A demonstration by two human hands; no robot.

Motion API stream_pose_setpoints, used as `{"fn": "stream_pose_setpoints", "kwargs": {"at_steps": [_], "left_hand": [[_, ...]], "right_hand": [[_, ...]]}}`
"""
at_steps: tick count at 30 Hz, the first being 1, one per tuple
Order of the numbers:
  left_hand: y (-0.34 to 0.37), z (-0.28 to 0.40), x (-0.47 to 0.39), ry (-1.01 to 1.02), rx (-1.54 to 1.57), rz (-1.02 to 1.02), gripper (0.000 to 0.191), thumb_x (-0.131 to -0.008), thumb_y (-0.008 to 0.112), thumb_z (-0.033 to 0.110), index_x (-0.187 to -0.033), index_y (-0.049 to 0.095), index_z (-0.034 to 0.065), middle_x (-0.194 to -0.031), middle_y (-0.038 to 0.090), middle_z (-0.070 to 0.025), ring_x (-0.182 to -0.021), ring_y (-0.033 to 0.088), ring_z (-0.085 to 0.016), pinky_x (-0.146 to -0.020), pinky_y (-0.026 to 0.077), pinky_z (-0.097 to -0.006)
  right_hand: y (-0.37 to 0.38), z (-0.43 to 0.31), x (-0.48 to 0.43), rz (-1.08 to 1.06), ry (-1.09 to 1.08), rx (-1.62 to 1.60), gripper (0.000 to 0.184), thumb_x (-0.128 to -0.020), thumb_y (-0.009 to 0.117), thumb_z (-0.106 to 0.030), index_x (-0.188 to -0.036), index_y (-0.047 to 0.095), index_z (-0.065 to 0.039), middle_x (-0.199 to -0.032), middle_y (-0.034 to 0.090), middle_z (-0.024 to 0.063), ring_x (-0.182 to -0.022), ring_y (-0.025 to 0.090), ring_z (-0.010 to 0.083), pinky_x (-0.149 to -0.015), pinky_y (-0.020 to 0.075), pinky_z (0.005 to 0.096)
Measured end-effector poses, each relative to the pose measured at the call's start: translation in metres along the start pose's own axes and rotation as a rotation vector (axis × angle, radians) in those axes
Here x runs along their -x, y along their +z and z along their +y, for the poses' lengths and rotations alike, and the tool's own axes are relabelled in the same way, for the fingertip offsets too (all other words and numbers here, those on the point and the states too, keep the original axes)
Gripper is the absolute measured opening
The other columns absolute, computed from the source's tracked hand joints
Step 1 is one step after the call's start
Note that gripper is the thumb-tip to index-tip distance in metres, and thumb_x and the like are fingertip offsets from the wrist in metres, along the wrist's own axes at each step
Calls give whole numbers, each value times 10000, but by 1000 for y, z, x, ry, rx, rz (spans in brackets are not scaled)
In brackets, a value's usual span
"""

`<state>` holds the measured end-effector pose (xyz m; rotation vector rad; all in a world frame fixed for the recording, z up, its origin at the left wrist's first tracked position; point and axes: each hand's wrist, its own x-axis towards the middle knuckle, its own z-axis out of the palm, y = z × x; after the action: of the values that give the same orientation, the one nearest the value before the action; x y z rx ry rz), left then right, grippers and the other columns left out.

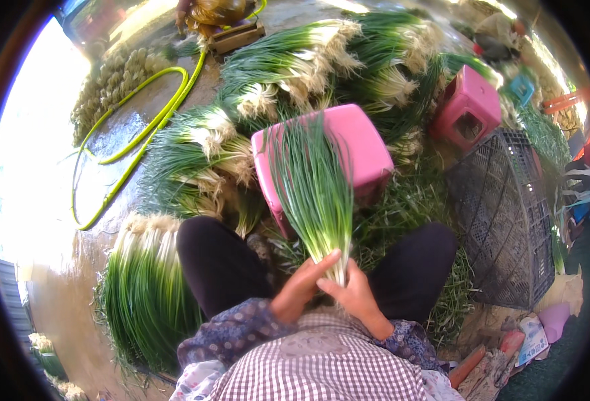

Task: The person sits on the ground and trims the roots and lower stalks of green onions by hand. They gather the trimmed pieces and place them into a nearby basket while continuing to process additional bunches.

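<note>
A bunch of green onions (320, 185) is gripped between my two hands, close in front of my checked apron (320, 361). My left hand (302, 288) closes on the white stem ends from the left, and my right hand (352, 293) from the right. The roots point towards me and are partly covered by my fingers. The long green leaves reach away from me and lie over a pink plastic stool (357, 140) between my knees. To my left, a thick row of green onions (144, 295) lies with its roots facing away from me.
Heaps of green onions (295, 60) spread beyond the stool. Loose trimmed leaves (405, 205) cover the ground. A black plastic crate (500, 220) stands on edge at my right, with another pink stool (468, 105) behind it. A yellow hose (149, 135) loops over wet floor. Another person (498, 37) is far right.
</note>
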<state>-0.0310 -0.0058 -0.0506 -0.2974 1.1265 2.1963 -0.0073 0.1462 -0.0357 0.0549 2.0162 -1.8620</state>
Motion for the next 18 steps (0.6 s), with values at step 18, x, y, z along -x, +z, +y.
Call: {"fn": "stream_pose_setpoints", "kwargs": {"at_steps": [18], "left_hand": [[7, 46, 18, 892, -1886, -22, 755, -748, 732, 136, -1457, 503, 260, -1636, 220, -177, -1515, 169, -423, -1186, 204, -553]], "right_hand": [[-4, -54, 25, -40, -80, 427, 489, -828, 753, -293, -1082, 535, 64, -937, 672, 307, -894, 672, 460, -775, 541, 479]]}}
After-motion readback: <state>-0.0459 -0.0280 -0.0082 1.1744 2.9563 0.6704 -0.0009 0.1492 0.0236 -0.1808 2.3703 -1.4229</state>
